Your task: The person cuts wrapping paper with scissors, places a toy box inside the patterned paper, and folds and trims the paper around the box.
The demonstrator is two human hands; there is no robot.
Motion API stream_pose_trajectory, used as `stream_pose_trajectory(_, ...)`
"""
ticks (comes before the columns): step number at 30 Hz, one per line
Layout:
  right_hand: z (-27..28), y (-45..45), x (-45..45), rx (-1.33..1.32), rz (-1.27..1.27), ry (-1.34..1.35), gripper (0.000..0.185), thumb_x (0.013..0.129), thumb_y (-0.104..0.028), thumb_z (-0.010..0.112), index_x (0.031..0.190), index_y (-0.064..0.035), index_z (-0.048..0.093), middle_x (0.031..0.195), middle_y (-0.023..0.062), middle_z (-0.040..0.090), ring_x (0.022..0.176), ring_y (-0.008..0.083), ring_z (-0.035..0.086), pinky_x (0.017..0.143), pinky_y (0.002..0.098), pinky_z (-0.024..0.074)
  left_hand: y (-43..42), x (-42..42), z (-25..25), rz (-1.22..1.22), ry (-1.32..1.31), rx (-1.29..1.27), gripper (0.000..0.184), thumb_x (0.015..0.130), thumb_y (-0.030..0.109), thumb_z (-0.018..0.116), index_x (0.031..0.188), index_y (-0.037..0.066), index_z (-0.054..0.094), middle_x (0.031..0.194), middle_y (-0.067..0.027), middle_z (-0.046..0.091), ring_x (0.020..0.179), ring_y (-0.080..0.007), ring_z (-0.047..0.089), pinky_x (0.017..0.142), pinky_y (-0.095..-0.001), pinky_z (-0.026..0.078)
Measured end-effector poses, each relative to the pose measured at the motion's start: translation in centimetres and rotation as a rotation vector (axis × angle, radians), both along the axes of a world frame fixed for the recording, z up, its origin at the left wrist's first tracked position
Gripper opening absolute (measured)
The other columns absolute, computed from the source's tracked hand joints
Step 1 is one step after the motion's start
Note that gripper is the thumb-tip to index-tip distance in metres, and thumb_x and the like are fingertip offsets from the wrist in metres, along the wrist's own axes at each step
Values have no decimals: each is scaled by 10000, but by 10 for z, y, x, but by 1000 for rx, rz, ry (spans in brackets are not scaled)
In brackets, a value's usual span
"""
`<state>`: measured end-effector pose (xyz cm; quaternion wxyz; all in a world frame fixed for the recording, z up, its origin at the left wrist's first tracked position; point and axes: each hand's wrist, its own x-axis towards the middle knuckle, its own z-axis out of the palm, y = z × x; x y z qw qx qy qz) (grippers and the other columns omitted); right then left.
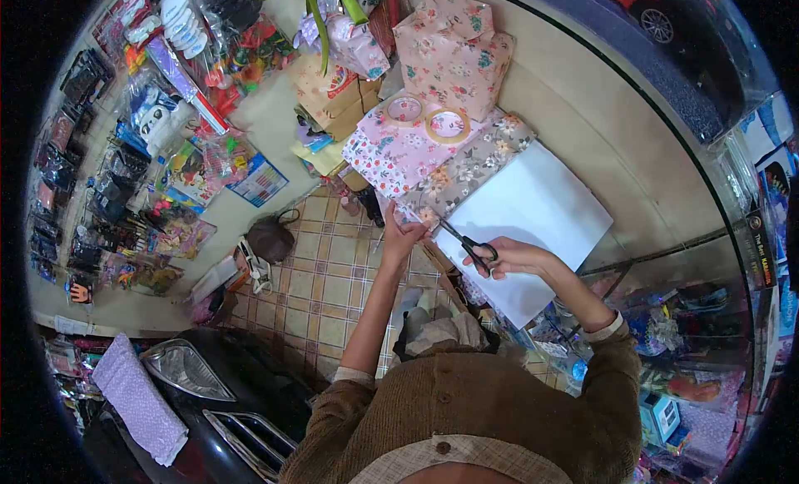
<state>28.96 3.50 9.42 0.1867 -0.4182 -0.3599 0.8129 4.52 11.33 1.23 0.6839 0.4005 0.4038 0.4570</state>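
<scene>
My right hand [523, 258] is closed around the handles of black scissors [476, 249], over a sheet with a white face [541, 209]. The scissor blades point toward a grey floral strip of wrapping paper [474, 169] along the sheet's upper left side. At the left corner of that strip, my left hand [403, 237] pinches the paper edge, close to the scissor tips. Pink floral wrapping paper [387, 155] lies beyond it, with two rolls of tape [448, 126] on top. Whether the blades are in the paper I cannot tell.
A floral-wrapped package [454, 55] stands behind the tape. Paper bags [333, 93] are stacked to its left. A glass display case [691, 317] holds goods at right. A motorbike [216, 392] stands at lower left on the tiled floor [325, 251]. Packaged goods hang on the left wall.
</scene>
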Motion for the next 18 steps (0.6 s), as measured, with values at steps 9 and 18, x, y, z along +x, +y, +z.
stream_pose_trajectory(9,-6,20,-14,61,-5,-40,573,855,-480,630,1086,43,591,703,15,546,605,71,497,492,203,348,-1,1,0,4,24,-1,926,802,-76,626,1445,41,-30,859,-164,650,748,-202,661,694,-317,560)
stream_pose_trajectory(18,-9,16,-15,189,-55,-99,384,888,-349,628,1022,10,643,661,-9,538,535,39,449,438,190,299,2,-1,-5,-18,27,33,926,809,-74,609,1452,67,-43,863,-165,647,753,-211,660,689,-335,562)
